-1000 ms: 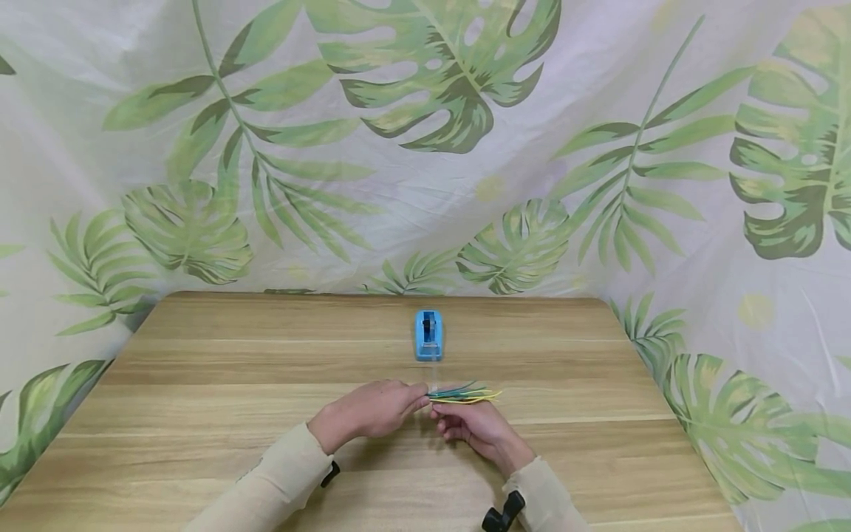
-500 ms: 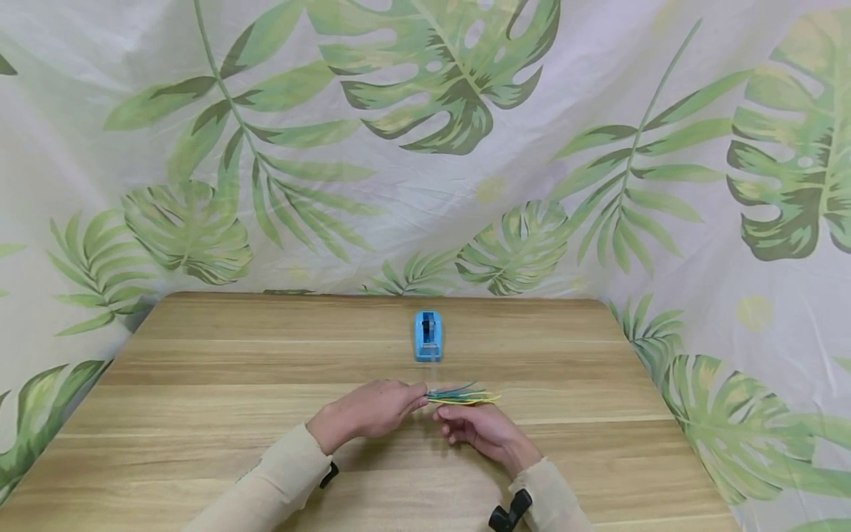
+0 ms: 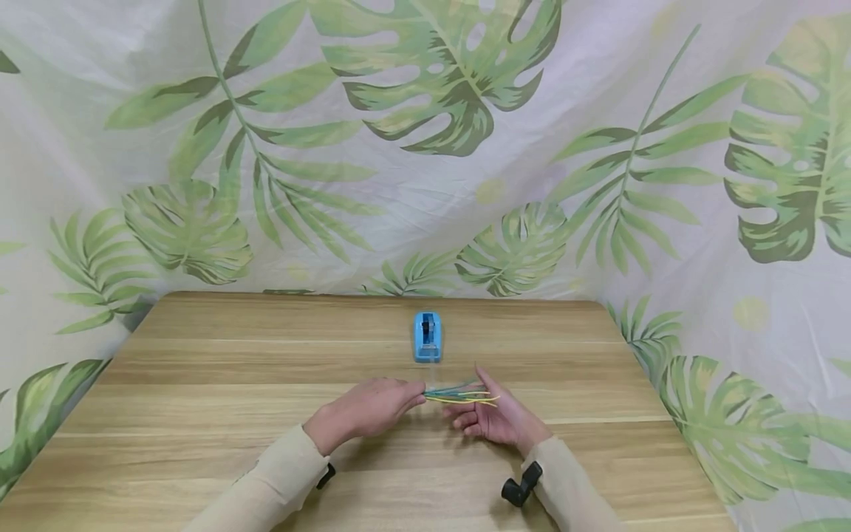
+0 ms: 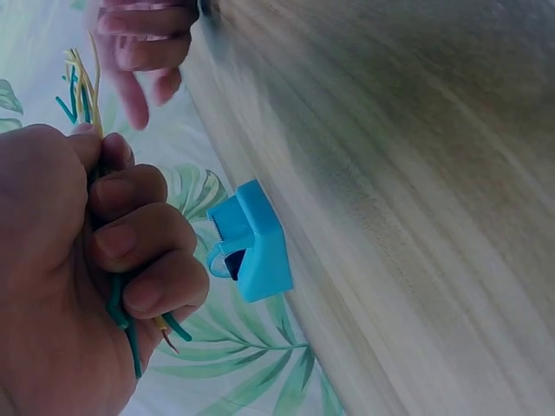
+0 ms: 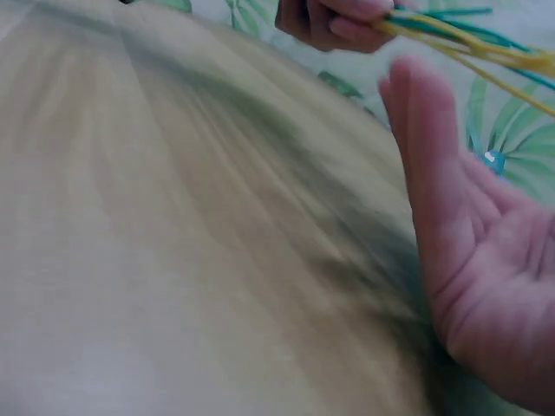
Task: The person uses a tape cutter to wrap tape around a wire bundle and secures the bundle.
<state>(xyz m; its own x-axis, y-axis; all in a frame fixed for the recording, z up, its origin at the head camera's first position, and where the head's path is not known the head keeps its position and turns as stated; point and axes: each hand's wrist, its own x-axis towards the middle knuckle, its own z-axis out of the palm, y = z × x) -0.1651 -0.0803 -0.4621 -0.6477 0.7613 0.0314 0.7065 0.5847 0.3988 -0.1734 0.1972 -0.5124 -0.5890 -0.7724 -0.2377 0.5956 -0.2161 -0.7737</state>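
Observation:
My left hand (image 3: 372, 408) grips a bundle of thin green and yellow wires (image 3: 459, 396); in the left wrist view its fingers curl round them, with wire ends (image 4: 80, 91) above the thumb and others below the little finger. The right hand (image 3: 493, 415) is spread beside the wires' free ends, thumb raised, fingers apart. In the right wrist view that hand (image 5: 481, 234) holds nothing. A blue tape dispenser (image 3: 428, 337) stands beyond both hands, and a clear strip of tape (image 3: 432, 375) reaches from it towards the left fingertips.
The wooden table (image 3: 266, 355) lies under both arms. Behind it hangs a pale cloth (image 3: 425, 192) printed with green leaves. A black wrist mount (image 3: 521, 484) sits at the right sleeve, another (image 3: 326, 476) at the left sleeve.
My right hand has drawn away from the wires near the left fingertips, moving to the right, and its thumb and fingers have spread. The left hand has barely moved and still grips the wires.

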